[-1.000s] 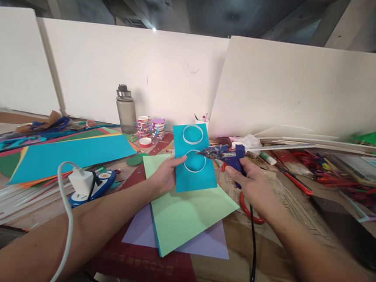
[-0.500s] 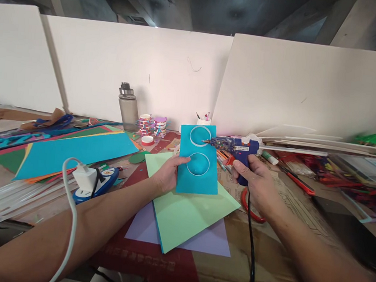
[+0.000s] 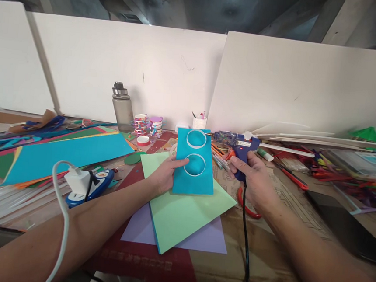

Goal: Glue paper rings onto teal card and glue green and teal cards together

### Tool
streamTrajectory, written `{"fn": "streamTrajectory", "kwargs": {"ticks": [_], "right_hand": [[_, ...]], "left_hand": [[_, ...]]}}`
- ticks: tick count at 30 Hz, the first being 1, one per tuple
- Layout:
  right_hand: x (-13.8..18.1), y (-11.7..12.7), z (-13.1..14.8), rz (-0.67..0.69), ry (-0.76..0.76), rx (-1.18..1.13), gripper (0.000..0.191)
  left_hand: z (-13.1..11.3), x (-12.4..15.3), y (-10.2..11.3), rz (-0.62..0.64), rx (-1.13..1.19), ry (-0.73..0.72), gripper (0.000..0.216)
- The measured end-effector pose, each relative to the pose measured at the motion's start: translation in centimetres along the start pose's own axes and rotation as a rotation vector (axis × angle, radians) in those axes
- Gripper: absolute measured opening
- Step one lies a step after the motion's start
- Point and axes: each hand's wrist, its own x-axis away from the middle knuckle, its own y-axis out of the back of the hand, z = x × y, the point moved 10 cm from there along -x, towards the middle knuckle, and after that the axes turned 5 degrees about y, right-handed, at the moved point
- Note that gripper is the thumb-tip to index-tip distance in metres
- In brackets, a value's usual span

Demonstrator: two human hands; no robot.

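Observation:
A blue sheet of card [image 3: 192, 186] bearing two white rings is held up at the centre. The upper ring [image 3: 187, 138] and the lower ring [image 3: 193, 175] sit one above the other on its face. My left hand [image 3: 168, 170] grips the card's left edge, its thumb reaching the lower ring. In my right hand [image 3: 247, 170] is a blue hot glue gun [image 3: 245, 148] with a glue stick [image 3: 286, 150] out of its back. Its nozzle points left, near the card's upper right edge. Light green paper [image 3: 181, 221] and purple paper [image 3: 204, 241] lie beneath.
A grey water bottle [image 3: 122, 111] stands at the back, beside ribbon-like stacked rolls [image 3: 155, 127]. At left are a power strip [image 3: 102, 179] with a white plug, coloured sheets [image 3: 71, 155] and clear glue sticks [image 3: 7, 206]. A dark flat device [image 3: 345, 225] and red-handled scissors [image 3: 249, 211] lie right.
The glue gun's nozzle has moved from in front of the upper ring to the card's upper right edge. My left hand still holds the card, and the whole view has shifted slightly.

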Motion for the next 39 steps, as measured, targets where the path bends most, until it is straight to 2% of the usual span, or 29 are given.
{"fn": "streamTrajectory", "kwargs": {"ticks": [7,14,19,24,31,34,39], "right_hand": [[-0.9,1.4,1.3,-0.088,0.037,-0.012,0.026],[-1.7,2.7,1.5,-0.103,0.117,-0.137,0.023],[-2.5,5.8,2.4,-0.248,0.157,-0.167,0.024],[-2.8,7.8,2.3,-0.311,0.141,-0.191,0.028],[-2.1,9.1,1.5,-0.378,0.090,-0.184,0.031],[-1.8,10.9,0.5,-0.428,0.032,-0.096,0.034],[-0.1,16.5,-1.3,-0.601,-0.154,0.236,0.027]], "left_hand": [[-0.1,0.1,-0.6,0.035,-0.016,-0.002,0.041],[-0.8,0.1,-0.8,0.059,-0.065,-0.073,0.038],[-0.8,0.1,0.0,-0.025,-0.030,-0.038,0.047],[-0.6,0.3,0.8,-0.114,-0.078,0.016,0.054],[-0.9,0.5,0.3,-0.101,-0.118,0.032,0.047],[-1.1,0.6,-0.8,-0.016,-0.116,0.018,0.049],[-1.2,0.5,-1.3,0.050,-0.085,-0.006,0.059]]}}
